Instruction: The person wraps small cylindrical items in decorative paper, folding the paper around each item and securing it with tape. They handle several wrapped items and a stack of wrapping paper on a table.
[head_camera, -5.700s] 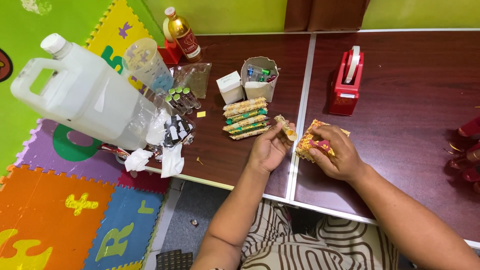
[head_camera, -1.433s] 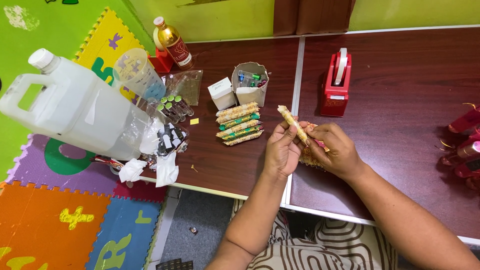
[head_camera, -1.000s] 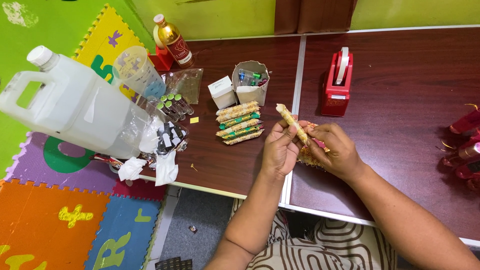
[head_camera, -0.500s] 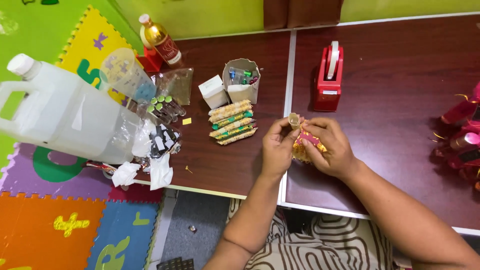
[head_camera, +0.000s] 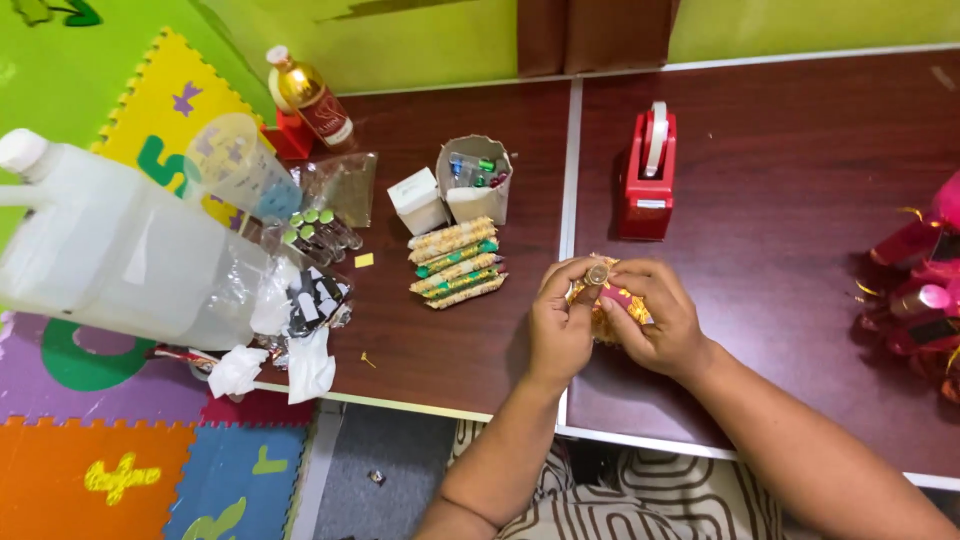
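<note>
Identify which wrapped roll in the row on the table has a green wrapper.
The second roll from the far end of the row: its wrapper is green, while the other rolls beside it are yellowish gold.

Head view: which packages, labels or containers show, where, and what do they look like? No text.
Jug: far left, big, translucent white, lying on its side.
Bottle: back left, gold body, dark red label.
Small box: centre, white, cube-shaped.
Paper cup: beside the box, beige, holding small vials.
Wrapped sticks: in front of the cup, a row, yellow and green.
Foil wrapper: between both hands, gold.
</note>
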